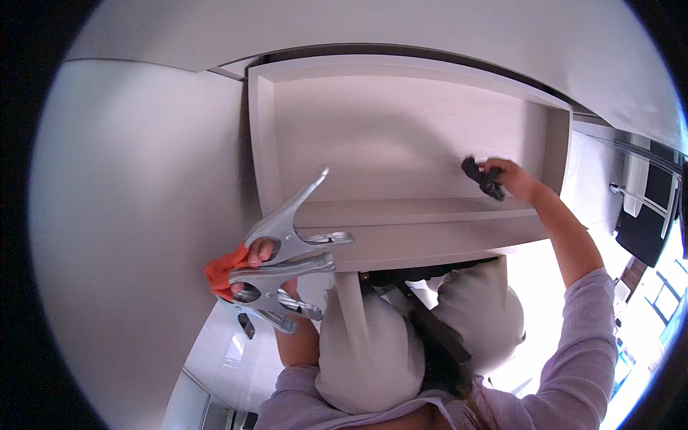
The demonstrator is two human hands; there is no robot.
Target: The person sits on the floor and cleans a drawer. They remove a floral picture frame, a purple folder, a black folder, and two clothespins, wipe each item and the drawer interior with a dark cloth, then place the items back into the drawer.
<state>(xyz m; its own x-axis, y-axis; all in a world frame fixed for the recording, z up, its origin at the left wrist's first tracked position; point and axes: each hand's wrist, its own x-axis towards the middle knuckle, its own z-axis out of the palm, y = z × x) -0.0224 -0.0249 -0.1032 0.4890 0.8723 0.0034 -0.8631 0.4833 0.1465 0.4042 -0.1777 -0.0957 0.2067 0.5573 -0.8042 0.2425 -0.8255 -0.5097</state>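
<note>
My left hand grips several metal spring clamps with orange jaw tips. Silver handles fan out to the right, past the front left corner of a pulled-out pale drawer. Over the drawer's right side, my right hand pinches a small black object. It looks like a plastic clamp, but blur hides its exact shape. A soft shadow of my arm or head falls on the drawer's floor.
A smooth pale cabinet panel rises left of the drawer. The drawer front lies close against my knees. A black and white piece of furniture or equipment stands at far right, on a shiny tiled floor.
</note>
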